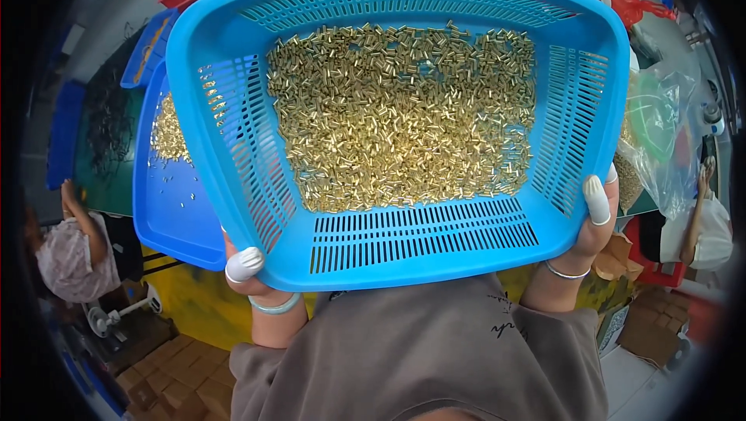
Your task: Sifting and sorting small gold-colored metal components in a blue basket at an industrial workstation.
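I hold a blue slotted plastic basket [412, 254] up in front of me with both hands. Inside it lies a thick layer of several small brass tubes [400, 114], heaped toward the far side. My left hand [247, 272] grips the near left corner, a white finger cot on the thumb. My right hand [594, 223] grips the near right corner, also with a white finger cot. Each wrist wears a bracelet.
A blue tray [167, 203] with more brass tubes lies on a green table [109, 141] behind the basket. Clear plastic bags [660, 133] sit at the right. One person sits at the left [70, 250], another at the right [703, 227]. Cardboard boxes [649, 328] stand on the floor.
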`<control>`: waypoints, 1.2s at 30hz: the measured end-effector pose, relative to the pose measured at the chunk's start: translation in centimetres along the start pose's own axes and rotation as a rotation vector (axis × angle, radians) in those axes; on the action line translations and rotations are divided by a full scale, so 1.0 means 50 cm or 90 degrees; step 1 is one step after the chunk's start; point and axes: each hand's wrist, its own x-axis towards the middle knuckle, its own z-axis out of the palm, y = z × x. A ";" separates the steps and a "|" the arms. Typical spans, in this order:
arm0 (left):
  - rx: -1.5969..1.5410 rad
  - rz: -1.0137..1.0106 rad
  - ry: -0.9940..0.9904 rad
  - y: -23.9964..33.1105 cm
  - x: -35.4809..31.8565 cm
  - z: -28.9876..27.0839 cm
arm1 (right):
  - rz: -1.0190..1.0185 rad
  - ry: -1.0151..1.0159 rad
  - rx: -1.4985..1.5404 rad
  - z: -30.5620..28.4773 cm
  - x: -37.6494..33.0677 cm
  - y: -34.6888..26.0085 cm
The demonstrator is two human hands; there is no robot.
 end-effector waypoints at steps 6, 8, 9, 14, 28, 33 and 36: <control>0.009 0.027 0.009 0.001 -0.008 -0.008 | -0.002 -0.017 0.045 0.017 -0.008 0.000; -0.033 0.020 -0.023 0.006 -0.009 -0.004 | -0.010 -0.021 0.065 0.021 -0.011 0.001; -0.054 0.016 -0.039 0.007 -0.009 -0.004 | -0.014 -0.022 0.075 0.023 -0.013 0.002; 0.011 0.045 -0.017 0.001 -0.016 -0.011 | -0.020 -0.036 0.074 0.024 -0.017 0.000; 0.036 0.001 -0.008 0.015 -0.013 0.012 | 0.000 -0.024 -0.034 0.022 -0.023 -0.015; 0.017 -0.015 -0.022 0.015 -0.014 0.003 | -0.022 -0.005 -0.088 0.004 -0.026 -0.002; 0.010 0.012 -0.059 0.005 -0.018 -0.018 | -0.024 -0.002 -0.093 -0.005 -0.029 0.000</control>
